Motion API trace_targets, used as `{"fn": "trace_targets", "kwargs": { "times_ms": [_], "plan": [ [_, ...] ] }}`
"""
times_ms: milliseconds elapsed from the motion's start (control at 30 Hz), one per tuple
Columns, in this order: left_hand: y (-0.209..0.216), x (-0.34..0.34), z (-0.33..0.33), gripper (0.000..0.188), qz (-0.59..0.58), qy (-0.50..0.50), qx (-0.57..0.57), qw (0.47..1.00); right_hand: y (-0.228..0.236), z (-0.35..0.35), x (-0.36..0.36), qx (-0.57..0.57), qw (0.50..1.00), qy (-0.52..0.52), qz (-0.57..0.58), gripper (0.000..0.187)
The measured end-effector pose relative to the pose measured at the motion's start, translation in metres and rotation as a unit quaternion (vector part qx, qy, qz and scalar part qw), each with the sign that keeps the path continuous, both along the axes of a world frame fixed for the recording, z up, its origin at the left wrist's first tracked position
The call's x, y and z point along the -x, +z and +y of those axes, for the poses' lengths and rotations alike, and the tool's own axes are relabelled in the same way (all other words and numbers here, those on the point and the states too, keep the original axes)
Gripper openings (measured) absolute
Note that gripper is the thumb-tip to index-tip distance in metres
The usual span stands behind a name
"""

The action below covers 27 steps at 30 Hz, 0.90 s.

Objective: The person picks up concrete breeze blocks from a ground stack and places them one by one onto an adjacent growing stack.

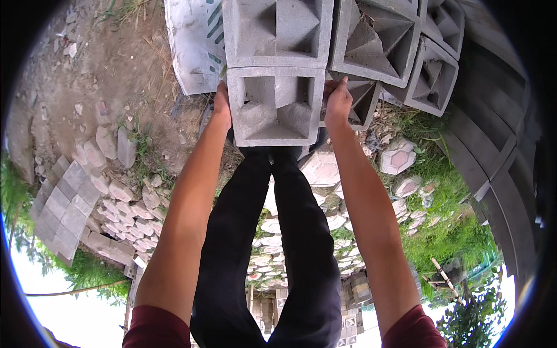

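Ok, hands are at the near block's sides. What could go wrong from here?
The right hand is close to the hollow block on its right, so its fingers might get pinched against the near block.

The near block also hides where the black trousers end, so if it slipped, it might land on hidden toes.

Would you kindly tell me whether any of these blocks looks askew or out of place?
Yes: the large right-hand block sits askew, its edges turned against the near central block, which lines up squarely with the upper central block. It also partly hides another block. Nothing looks spilled.
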<state>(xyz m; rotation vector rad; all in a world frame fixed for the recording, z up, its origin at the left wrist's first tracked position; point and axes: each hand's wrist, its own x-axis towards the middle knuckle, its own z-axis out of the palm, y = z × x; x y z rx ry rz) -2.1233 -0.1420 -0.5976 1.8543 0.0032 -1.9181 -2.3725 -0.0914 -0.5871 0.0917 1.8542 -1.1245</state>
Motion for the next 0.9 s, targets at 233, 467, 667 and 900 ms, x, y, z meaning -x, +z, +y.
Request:
{"fn": "trace_targets", "kwargs": {
  "times_ms": [233, 467, 667, 900],
  "plan": [
    [-0.001, -0.002, -0.003, 0.072, 0.110, 0.007, -0.003, 0.994, -0.019, 0.006, -0.017, 0.075, 0.997, -0.004, 0.002, 0.034],
    [0.006, -0.002, 0.000, 0.076, 0.173, 0.056, -0.019, 0.983, 0.006, 0.002, -0.023, 0.078, 0.996, 0.044, -0.019, 0.053],
    [0.022, -0.027, 0.053, 0.073, 0.122, 0.057, -0.014, 0.991, 0.052, 0.011, -0.030, -0.016, 0.985, 0.098, -0.142, 0.060],
    [0.116, -0.028, 0.089, 0.070, 0.194, 0.143, -0.021, 0.970, 0.155, -0.008, -0.038, -0.105, 0.958, 0.171, -0.203, 0.069]
  ]
}}
